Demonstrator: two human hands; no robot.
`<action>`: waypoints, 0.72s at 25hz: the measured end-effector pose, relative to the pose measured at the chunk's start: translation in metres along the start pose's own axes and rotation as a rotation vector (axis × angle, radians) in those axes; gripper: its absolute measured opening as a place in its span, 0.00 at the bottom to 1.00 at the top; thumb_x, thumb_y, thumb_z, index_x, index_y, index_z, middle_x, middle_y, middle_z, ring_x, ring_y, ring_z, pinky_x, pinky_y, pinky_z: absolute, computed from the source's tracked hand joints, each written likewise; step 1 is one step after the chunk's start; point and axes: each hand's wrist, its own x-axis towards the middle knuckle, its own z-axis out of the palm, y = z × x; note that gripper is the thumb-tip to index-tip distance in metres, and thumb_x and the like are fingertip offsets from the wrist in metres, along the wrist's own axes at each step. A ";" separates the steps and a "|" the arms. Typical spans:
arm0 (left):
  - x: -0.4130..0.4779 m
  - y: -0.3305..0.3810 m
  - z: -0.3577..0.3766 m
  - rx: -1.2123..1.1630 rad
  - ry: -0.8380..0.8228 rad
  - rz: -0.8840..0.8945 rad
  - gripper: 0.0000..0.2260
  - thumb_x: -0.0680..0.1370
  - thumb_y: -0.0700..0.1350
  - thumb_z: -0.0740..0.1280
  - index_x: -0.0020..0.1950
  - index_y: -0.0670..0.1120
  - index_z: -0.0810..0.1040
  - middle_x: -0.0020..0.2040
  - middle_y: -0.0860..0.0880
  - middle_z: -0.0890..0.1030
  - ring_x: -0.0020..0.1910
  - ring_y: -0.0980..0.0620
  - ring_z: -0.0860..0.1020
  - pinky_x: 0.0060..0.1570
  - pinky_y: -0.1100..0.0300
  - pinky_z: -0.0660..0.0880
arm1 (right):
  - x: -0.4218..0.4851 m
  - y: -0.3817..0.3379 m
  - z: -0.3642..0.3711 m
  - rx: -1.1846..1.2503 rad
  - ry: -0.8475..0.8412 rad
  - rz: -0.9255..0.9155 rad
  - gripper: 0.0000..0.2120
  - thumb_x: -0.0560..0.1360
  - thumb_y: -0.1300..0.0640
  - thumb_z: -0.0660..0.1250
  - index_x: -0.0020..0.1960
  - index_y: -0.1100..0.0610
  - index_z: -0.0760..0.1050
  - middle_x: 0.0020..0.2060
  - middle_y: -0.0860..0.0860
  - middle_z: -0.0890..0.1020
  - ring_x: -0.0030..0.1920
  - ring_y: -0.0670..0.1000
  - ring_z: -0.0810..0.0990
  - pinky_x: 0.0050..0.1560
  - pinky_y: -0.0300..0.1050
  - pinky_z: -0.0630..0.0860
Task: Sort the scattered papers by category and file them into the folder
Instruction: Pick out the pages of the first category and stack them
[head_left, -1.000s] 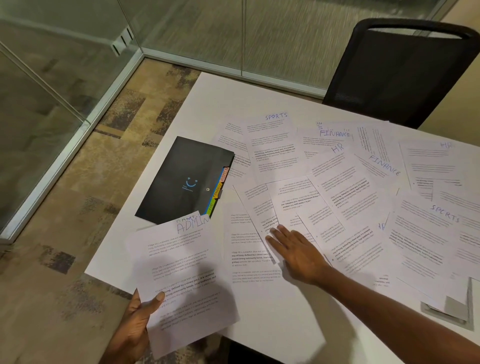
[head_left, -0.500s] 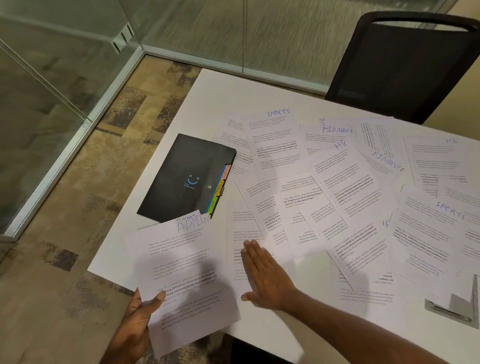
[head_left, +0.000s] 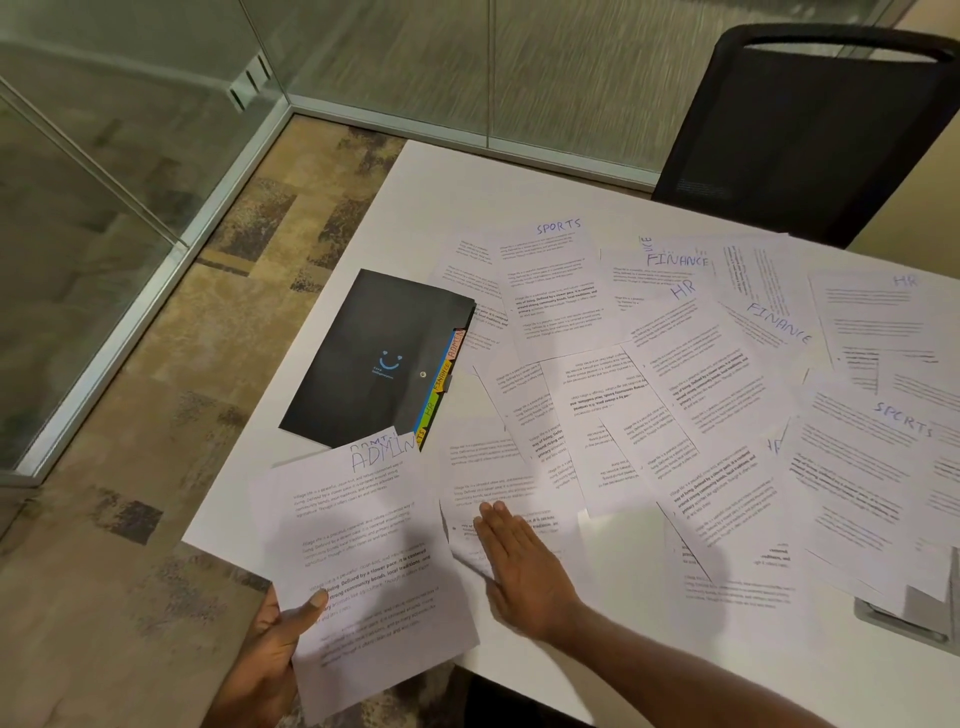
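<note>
Slid left, right hand (head_left: 524, 566) flat on a loose sheet (head_left: 483, 467). Gripped ADMIN sheets (head_left: 363, 545) in left hand (head_left: 270, 654) — folder (head_left: 363, 358) shut, tabs (head_left: 441, 379) out.

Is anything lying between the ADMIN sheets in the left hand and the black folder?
Nothing visible lies between them: the ADMIN sheets in the left hand overlap the near corner of the black folder. The folder itself looks closed.

Dim overhead light, soft shadows, wide-angle edge bending, and perhaps slight motion blur.
</note>
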 end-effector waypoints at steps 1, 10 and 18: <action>0.002 -0.001 -0.002 -0.003 0.003 0.008 0.22 0.82 0.30 0.66 0.71 0.51 0.79 0.61 0.50 0.88 0.59 0.47 0.85 0.41 0.60 0.86 | 0.000 -0.001 -0.005 0.050 0.018 0.006 0.35 0.79 0.55 0.68 0.84 0.58 0.63 0.82 0.59 0.67 0.82 0.60 0.67 0.76 0.61 0.73; 0.006 -0.002 -0.001 -0.140 -0.023 -0.038 0.23 0.82 0.30 0.65 0.70 0.53 0.81 0.66 0.43 0.85 0.64 0.39 0.83 0.50 0.45 0.86 | -0.027 -0.022 -0.103 0.219 0.212 0.083 0.31 0.79 0.62 0.61 0.81 0.48 0.69 0.78 0.44 0.73 0.76 0.52 0.75 0.75 0.44 0.71; -0.003 0.011 0.059 -0.160 -0.144 -0.051 0.24 0.78 0.33 0.71 0.73 0.48 0.78 0.67 0.39 0.84 0.66 0.32 0.81 0.57 0.38 0.82 | -0.053 -0.056 -0.125 0.291 0.261 -0.110 0.36 0.78 0.64 0.61 0.84 0.47 0.64 0.81 0.43 0.69 0.81 0.43 0.65 0.80 0.40 0.63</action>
